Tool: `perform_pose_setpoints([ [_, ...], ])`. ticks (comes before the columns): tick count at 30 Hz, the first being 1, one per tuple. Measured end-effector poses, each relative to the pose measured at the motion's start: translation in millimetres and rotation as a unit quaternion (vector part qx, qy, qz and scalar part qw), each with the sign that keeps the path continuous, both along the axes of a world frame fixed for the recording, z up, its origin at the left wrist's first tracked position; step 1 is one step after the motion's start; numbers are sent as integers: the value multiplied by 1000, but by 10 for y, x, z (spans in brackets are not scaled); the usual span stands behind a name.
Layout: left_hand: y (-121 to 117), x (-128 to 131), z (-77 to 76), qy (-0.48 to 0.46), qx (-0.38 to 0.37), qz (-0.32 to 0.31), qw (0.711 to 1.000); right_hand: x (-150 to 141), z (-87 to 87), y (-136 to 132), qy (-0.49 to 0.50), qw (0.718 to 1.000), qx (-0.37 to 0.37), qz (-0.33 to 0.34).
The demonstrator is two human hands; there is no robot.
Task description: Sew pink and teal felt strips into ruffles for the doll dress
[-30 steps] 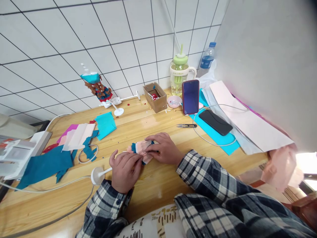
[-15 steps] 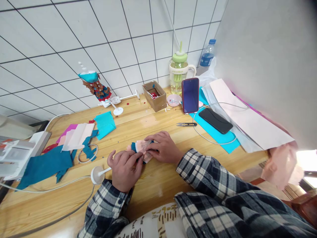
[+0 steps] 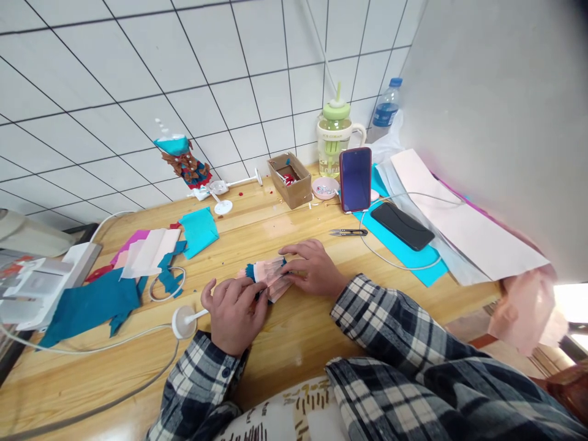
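Between my hands lies a small piece covered in pink and teal crepe paper [image 3: 271,271], its pale pink layer gathered in pleats. My left hand [image 3: 237,312] has thumb and index finger pinched on the paper's near edge. The fingers of my right hand [image 3: 312,267] are bent and press the paper's right side, thumb close to the index finger. From under my left hand a white rod with a round base [image 3: 184,321] sticks out to the left; whether it joins the piece is hidden.
At left lie teal paper [image 3: 94,303] and pink sheets [image 3: 149,252]. Behind are a dressed figurine [image 3: 187,162], a cardboard box [image 3: 294,191] and a drink jug [image 3: 334,144]. Thread snips [image 3: 349,233], a standing phone [image 3: 355,180] and a black phone [image 3: 402,225] are on the right.
My right hand has shifted slightly right along the paper, and more of the pleated pink layer shows between the hands. My left hand keeps its pinch. The view has shifted a little.
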State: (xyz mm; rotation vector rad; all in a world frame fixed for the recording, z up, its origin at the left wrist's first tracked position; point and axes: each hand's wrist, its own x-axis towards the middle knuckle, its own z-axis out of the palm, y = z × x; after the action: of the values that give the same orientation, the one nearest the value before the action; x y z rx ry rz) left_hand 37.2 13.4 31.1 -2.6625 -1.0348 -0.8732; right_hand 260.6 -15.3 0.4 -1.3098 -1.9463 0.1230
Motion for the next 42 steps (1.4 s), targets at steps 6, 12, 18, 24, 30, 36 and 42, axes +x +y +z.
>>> perform_pose_setpoints([
  [6, 16, -13, -11, 1, 14, 6, 1000, -6, -29, 19, 4, 1000, 0, -8],
  [12, 25, -28, -28, -3, 10, 5, 1000, 19, -60, 34, -1, 1000, 7, -8],
  [18, 33, -43, -23, -8, 6, -2, 1000, 65, -76, 57, 55, 998, 14, 10],
  [24, -15, -50, 11, -10, -6, -17, 1000, 77, -94, 78, 148, 989, 19, -23],
  [30, 152, -411, 296, -65, -3, 24, 998, 159, -38, 66, 197, 979, 19, -51],
  [36, 757, -1284, 410, 181, -125, 260, 940, 264, -62, 62, 236, 966, -6, -109],
  [42, 752, -1398, 195, 224, -181, 292, 912, 279, -111, 82, 243, 963, -28, -116],
])
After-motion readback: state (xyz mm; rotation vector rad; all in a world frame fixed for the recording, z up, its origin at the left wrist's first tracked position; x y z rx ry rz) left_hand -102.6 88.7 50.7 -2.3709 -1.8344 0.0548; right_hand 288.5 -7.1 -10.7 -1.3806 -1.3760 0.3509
